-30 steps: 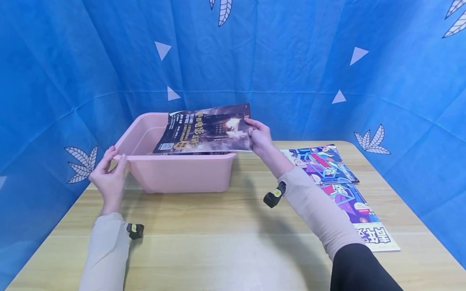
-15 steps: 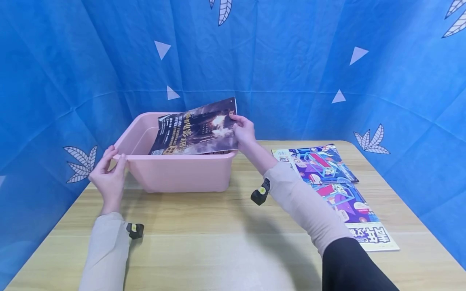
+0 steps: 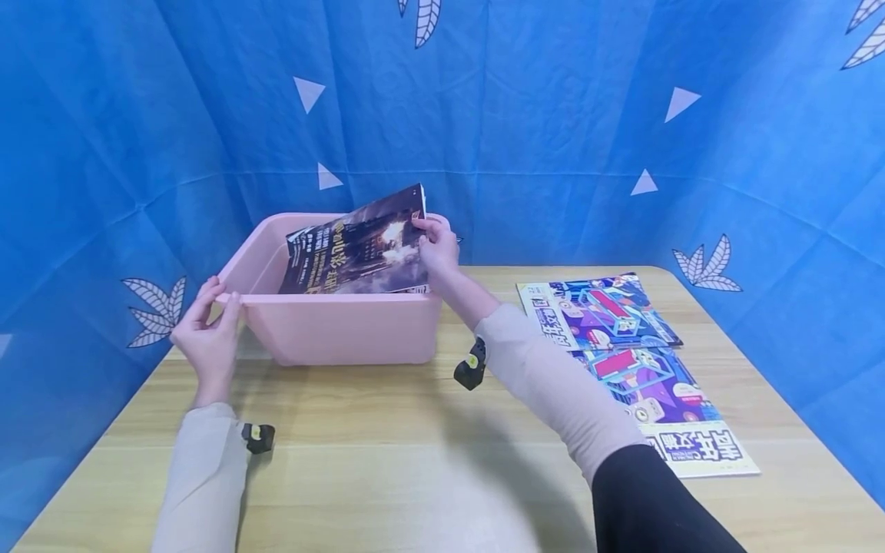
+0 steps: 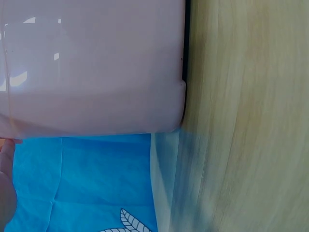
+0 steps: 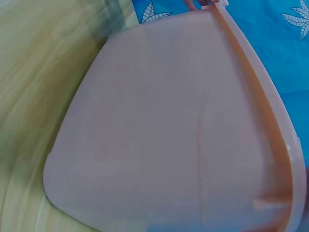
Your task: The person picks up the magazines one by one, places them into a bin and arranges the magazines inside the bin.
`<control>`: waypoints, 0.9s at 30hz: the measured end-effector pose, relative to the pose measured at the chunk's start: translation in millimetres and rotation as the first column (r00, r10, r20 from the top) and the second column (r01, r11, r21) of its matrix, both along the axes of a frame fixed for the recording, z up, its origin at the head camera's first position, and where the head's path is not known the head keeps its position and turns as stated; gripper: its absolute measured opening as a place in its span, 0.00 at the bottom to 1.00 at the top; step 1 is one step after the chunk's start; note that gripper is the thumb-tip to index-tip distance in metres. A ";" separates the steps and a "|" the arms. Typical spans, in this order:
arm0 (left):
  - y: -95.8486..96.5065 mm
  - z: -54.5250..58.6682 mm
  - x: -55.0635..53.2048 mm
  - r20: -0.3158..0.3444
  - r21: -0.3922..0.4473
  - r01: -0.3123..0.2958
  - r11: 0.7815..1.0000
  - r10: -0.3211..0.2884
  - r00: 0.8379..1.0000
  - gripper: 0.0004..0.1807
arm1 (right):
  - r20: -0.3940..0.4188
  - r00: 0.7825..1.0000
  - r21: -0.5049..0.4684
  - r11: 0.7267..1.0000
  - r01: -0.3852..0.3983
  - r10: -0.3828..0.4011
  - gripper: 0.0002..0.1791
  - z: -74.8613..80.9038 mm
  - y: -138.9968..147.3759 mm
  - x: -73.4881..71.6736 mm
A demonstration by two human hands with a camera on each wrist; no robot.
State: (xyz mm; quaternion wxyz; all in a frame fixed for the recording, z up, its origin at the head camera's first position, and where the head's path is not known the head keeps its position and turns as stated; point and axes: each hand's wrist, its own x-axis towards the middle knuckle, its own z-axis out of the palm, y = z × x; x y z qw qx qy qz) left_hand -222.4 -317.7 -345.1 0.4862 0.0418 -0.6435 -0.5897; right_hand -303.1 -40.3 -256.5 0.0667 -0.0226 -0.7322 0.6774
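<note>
In the head view a pink plastic bin [image 3: 346, 334] stands on the table at the left. My left hand [image 3: 207, 338] pinches its near left rim corner between thumb and fingers. A dark magazine [image 3: 353, 250] with gold lettering slants down into the bin, its right end raised above the rim. My right hand [image 3: 441, 250] pinches that raised end, thumb on the cover, over the bin's right side. Other printed matter seems to lie below it, mostly hidden. The bin's wall [image 4: 96, 72] fills much of the left wrist view, and its long side [image 5: 154, 121] fills the right one.
Two colourful magazines, a far one [image 3: 608, 311] and a near one [image 3: 677, 415], lie overlapping at the table's right. Blue curtain [image 3: 553, 138] encloses the back and sides of the wooden table [image 3: 359, 468].
My right hand has moved left with the dark magazine, whose left end has sunk deeper into the bin while the right end tilts up. The left hand has stayed on the rim.
</note>
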 end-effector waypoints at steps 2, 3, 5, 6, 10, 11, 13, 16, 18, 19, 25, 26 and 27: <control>0.8 -0.1 -1.1 0.007 -0.008 -0.001 1.000 0.001 1.000 0.15 | 0.011 1.000 -0.040 0.999 -0.001 0.002 0.18 -1.9 -2.9 -0.8; 1.2 0.0 -1.8 0.009 -0.012 -0.003 1.000 0.003 1.000 0.15 | 0.017 1.000 -0.061 0.998 0.000 0.001 0.18 -3.4 -4.6 -2.3; 1.9 -0.1 -3.0 0.007 -0.018 -0.004 1.000 0.004 1.000 0.15 | 0.047 0.999 -0.076 0.997 0.005 -0.002 0.19 -4.3 -7.7 -4.6; 2.1 -0.2 -3.4 0.004 -0.014 -0.001 1.000 0.001 1.000 0.15 | 0.031 0.999 -0.082 0.997 -0.011 0.013 0.19 -14.1 -8.6 -15.1; 2.2 -0.5 -4.0 -0.028 0.007 0.006 1.000 -0.006 1.000 0.14 | 0.028 0.980 -0.044 0.980 -0.195 0.196 0.19 -48.4 -7.8 -57.8; 2.0 -0.5 -4.0 -0.034 0.011 0.008 1.000 -0.008 0.999 0.14 | 0.028 0.969 0.015 0.969 -0.246 0.246 0.19 -51.0 -6.2 -62.5; 1.7 -0.3 -3.7 -0.039 0.017 0.011 1.000 -0.010 0.999 0.14 | 0.053 0.945 0.149 0.933 -0.328 0.324 0.22 -47.6 -2.0 -63.2; 1.7 -0.1 -2.7 -0.033 0.014 0.010 1.000 -0.009 0.999 0.14 | 0.050 0.935 0.337 0.875 -0.348 0.352 0.25 -18.1 6.1 -34.9; 2.0 -0.2 -1.7 -0.024 0.010 0.005 1.000 -0.004 1.000 0.14 | 0.044 0.933 0.366 0.863 -0.347 0.357 0.24 5.8 11.2 -8.2; 2.1 -0.2 -1.1 -0.021 0.010 0.002 1.000 -0.002 1.000 0.14 | 0.031 0.931 0.360 0.864 -0.351 0.365 0.23 12.5 13.8 -0.3; 1.9 -1.4 2.0 0.009 -0.004 0.000 1.000 0.000 1.000 0.15 | -0.083 0.922 0.366 0.872 -0.324 0.378 0.20 3.4 28.6 -5.0; 1.8 -1.6 2.2 0.013 -0.008 0.000 1.000 0.000 1.000 0.15 | -0.104 0.921 0.376 0.872 -0.314 0.376 0.20 -0.4 30.7 -8.0; 1.7 -1.7 2.3 0.015 -0.008 0.002 1.000 -0.002 1.000 0.15 | -0.124 0.920 0.388 0.872 -0.300 0.372 0.20 -3.0 32.5 -9.2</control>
